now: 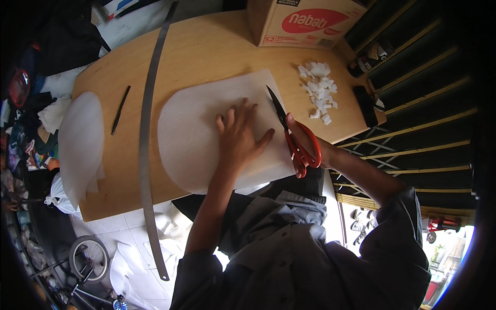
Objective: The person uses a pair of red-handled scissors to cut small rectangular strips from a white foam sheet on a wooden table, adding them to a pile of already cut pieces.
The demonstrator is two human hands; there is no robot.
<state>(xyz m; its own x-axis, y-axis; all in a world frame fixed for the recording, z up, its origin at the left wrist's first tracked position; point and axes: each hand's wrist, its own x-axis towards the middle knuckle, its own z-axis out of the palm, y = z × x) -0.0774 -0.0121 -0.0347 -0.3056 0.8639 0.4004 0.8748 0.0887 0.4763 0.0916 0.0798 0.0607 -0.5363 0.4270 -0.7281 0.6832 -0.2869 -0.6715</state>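
A white sheet (199,113) with a rounded left end lies on the wooden table (206,46); whether it is paper or fabric I cannot tell. My left hand (240,133) rests on it, fingers spread. Over the sheet's right edge, my right hand (295,134) grips a pair of scissors (305,147) by the red handles. Their dark blades point away from me and look closed or nearly so. Left of the sheet, a long metal ruler (147,113) crosses the table and juts past its near edge.
Small white scraps (321,89) are heaped at the right, near a cardboard box (305,23). A black pen (121,110) lies left of the ruler. Further left, more rounded white sheets (82,144) overhang the table edge. A slatted folding gate (413,113) stands at the right.
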